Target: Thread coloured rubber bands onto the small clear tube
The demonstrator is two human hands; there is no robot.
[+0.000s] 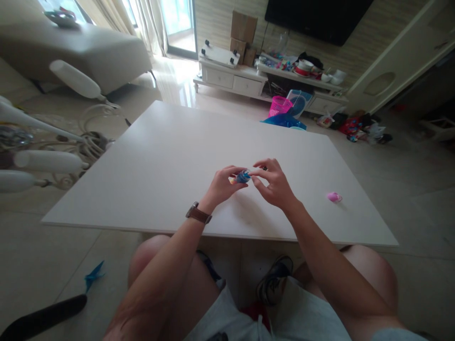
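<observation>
Above the white table (170,156), my left hand (222,185) grips a small clear container with blue contents (243,176) between thumb and fingers. A yellow-orange bit shows at its end near the palm. My right hand (273,183) is at the other end of the container, index fingertip and thumb close to it, the fingers curved and apart. Beneath these fingers a small dark spot shows, too small to name. A small pink object (334,197) lies on the table to the right of my right hand.
A pink basket (279,105) and a blue item (284,120) stand beyond the table's far edge. White lamp parts (50,161) crowd the left side. A black bar-like object (46,316) and a blue scrap (94,275) are at the lower left. My knees are under the near edge.
</observation>
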